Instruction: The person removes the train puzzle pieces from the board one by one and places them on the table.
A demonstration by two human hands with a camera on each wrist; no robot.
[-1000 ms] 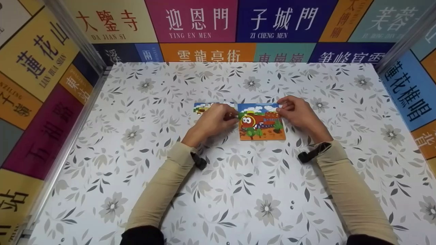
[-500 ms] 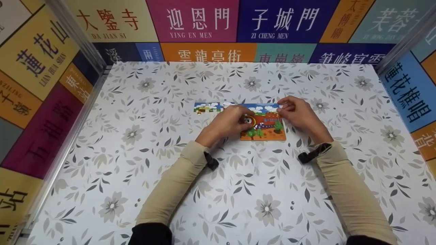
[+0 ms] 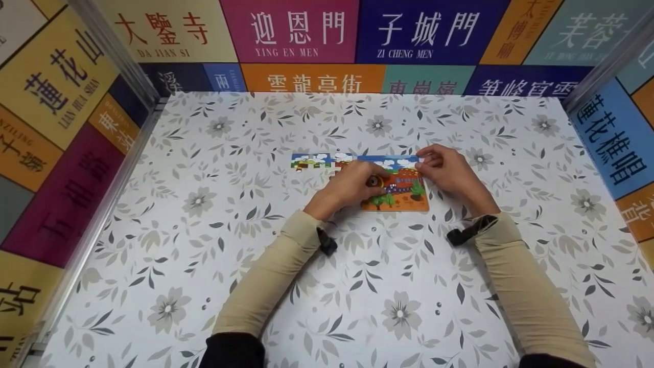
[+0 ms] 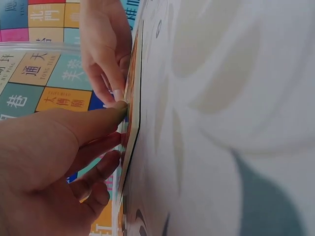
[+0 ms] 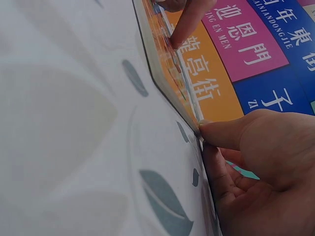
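Observation:
A square puzzle board (image 3: 401, 203) with a cartoon red train, green bushes and an orange ground lies flat on the table. To its left runs a narrower strip of puzzle pieces (image 3: 309, 162) with clouds and a stepped lower edge, partly hidden by my left hand (image 3: 347, 184). That hand lies over the board's left part, covering some of the train's face; in the left wrist view its thumb and fingertips touch the top surface. My right hand (image 3: 445, 167) pinches the board's upper right corner. In the right wrist view the thumb (image 5: 221, 133) sits right at the corner.
The table (image 3: 327, 286) has a white covering printed with grey leaves and flowers. Upright panels (image 3: 296, 30) of coloured blocks with Chinese writing stand along the back and both sides. Black wrist cameras sit at both beige cuffs.
My left hand has slid right, from the board's left edge onto its picture, uncovering more of the cloud strip. The right hand and the board have stayed put.

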